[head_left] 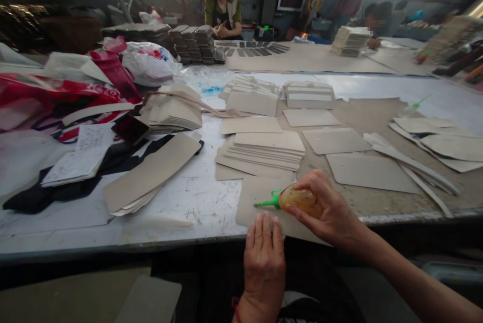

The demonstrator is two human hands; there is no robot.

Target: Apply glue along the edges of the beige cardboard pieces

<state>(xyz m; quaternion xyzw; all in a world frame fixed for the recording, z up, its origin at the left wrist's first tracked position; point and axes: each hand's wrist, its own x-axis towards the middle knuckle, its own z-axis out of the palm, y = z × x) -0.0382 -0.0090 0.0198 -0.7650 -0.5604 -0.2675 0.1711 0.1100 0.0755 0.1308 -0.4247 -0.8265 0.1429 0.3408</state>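
Observation:
My right hand (320, 207) grips a squeeze glue bottle (302, 199) of amber colour, tilted on its side. Its green nozzle (266, 203) points left, and the tip is over a beige cardboard piece (247, 199) at the table's front edge. My left hand (265, 257) lies flat with fingers stretched out, the fingertips on the near edge of that piece. Just beyond is a fanned stack of similar cardboard pieces (264, 149). Single cardboard pieces (373, 172) lie to the right of it. Whether glue is coming out is too small to tell.
Left are a long cardboard stack (151, 174), a notebook (81, 154), a dark phone (130, 129) and plastic bags (151, 61). Cardboard strips (415, 169) and a second green-tipped bottle (413, 108) lie right. A co-worker (222, 6) sits across, beside stacked pieces (192, 44).

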